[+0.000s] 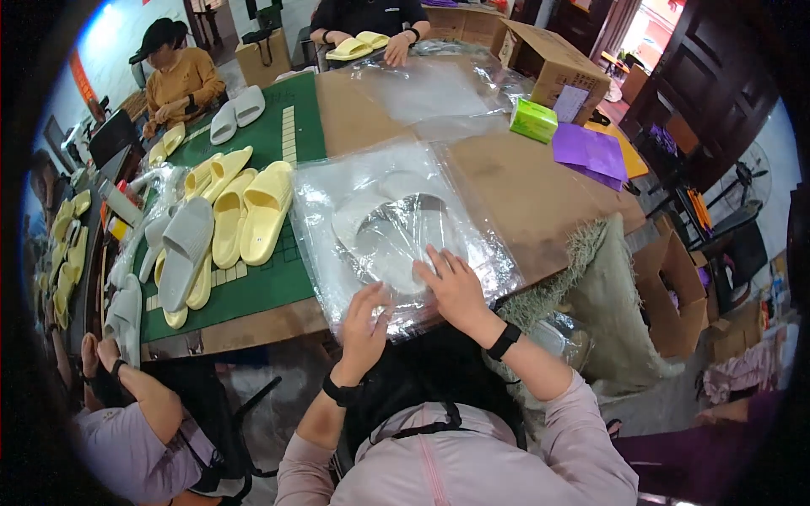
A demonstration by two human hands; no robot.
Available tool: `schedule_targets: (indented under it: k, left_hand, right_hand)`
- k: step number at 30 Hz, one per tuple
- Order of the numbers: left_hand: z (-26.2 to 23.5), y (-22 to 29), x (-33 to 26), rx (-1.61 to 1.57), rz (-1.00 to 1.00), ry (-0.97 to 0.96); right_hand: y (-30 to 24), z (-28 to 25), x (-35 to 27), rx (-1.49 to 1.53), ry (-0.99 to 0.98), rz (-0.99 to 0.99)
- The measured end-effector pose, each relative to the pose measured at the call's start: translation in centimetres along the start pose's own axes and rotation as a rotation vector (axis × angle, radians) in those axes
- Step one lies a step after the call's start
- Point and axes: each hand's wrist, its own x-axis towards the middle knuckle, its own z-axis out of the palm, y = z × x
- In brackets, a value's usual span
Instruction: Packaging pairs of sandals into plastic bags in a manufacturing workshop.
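A clear plastic bag (316, 198) lies flat on the table in front of me, with a pair of pale whitish slippers (359, 219) inside it. Glare and creases in the plastic blur their outline. My right hand (456, 291) rests on the bag over the near end of the slippers, its fingers spread. At the bag's near left edge is my left hand (364, 325), fingers loosely bent and apart, touching the plastic. To the left, yellow slippers (267, 211) and a grey slipper (186, 249) are heaped on a green mat (299, 126).
More clear bags (430, 88) lie farther back. A green packet (533, 121), purple sheets (591, 153) and a cardboard box (553, 63) stand at the far right. A co-worker across holds yellow slippers (359, 45); others sit at left. A woven sack (612, 295) hangs by the right edge.
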Motion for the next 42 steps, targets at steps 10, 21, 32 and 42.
schedule_targets:
  k: [10,21,32,42]
  left_hand:
    - [0.2,-1.8,-1.4,0.561,0.103,-0.407]
    - [0.8,-1.9,-1.8,0.613,0.124,-0.449]
    - [0.6,-2.4,-1.5,0.658,0.118,-0.397]
    - [1.9,-4.6,-3.2,0.518,0.07,-0.369]
  right_hand:
    - [3.2,-8.2,-3.1,0.369,0.439,0.219]
    - [9.7,-27.0,-20.9,0.557,0.321,0.843]
    - [11.2,-19.8,-22.9,-0.168,-0.038,1.125]
    - [20.0,-9.1,-28.6,0.313,0.133,0.926]
